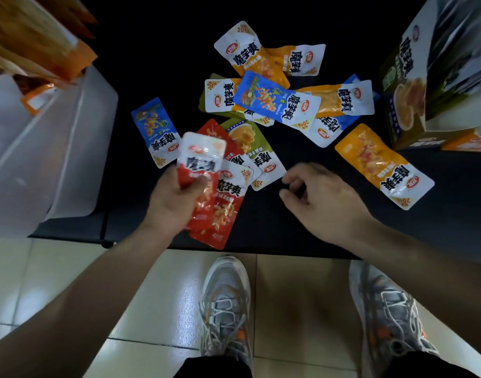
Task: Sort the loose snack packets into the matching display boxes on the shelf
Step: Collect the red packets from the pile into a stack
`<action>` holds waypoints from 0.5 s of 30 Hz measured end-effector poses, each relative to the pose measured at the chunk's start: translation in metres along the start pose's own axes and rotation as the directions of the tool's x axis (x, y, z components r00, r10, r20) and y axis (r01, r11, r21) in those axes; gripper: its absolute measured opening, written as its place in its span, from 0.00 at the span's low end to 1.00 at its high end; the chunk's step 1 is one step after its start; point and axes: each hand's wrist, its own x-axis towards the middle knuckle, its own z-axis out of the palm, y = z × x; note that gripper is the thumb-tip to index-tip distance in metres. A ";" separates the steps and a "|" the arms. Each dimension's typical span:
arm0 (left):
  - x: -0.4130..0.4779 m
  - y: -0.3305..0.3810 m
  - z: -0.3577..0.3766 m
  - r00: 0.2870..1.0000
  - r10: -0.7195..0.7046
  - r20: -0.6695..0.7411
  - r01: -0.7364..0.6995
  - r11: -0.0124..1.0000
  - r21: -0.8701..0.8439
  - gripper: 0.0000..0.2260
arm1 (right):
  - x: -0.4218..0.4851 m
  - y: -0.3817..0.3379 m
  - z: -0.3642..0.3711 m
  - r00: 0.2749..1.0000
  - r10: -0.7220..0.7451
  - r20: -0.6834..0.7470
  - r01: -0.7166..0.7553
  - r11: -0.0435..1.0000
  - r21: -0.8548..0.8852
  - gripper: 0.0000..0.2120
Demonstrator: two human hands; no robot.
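Several loose snack packets lie scattered on a black shelf [302,222]. My left hand [174,200] grips a red packet [198,162], lifted and blurred, above another red packet [223,211] lying at the shelf's front edge. My right hand [324,200] hovers over bare shelf with fingers loosely curled, holding nothing. Near it lie a green packet [253,148] and an orange packet [381,165]. Blue packets [277,100] [155,129] and more orange ones [340,100] sit farther back. A green display box [405,85] stands at the right.
A translucent plastic bin [56,148] stands at the left with orange packaging [43,45] above it. An orange display box [468,144] peeks out at the right edge. Below the shelf are pale floor tiles and my two grey sneakers [225,309].
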 end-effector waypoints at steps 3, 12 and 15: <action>-0.002 -0.020 0.000 0.995 -0.094 -0.033 0.096 0.993 0.064 0.12 | -0.004 -0.001 0.013 0.987 -0.023 0.157 0.031 0.998 -0.049 0.13; -0.021 0.002 0.034 0.989 -0.057 0.136 0.054 0.998 0.027 0.07 | -0.009 -0.016 0.043 0.998 0.043 0.050 -0.028 0.963 -0.268 0.33; -0.023 0.003 0.031 0.976 -0.112 0.188 0.125 0.990 -0.058 0.05 | -0.010 -0.011 0.044 0.999 0.053 0.006 -0.049 0.957 -0.286 0.37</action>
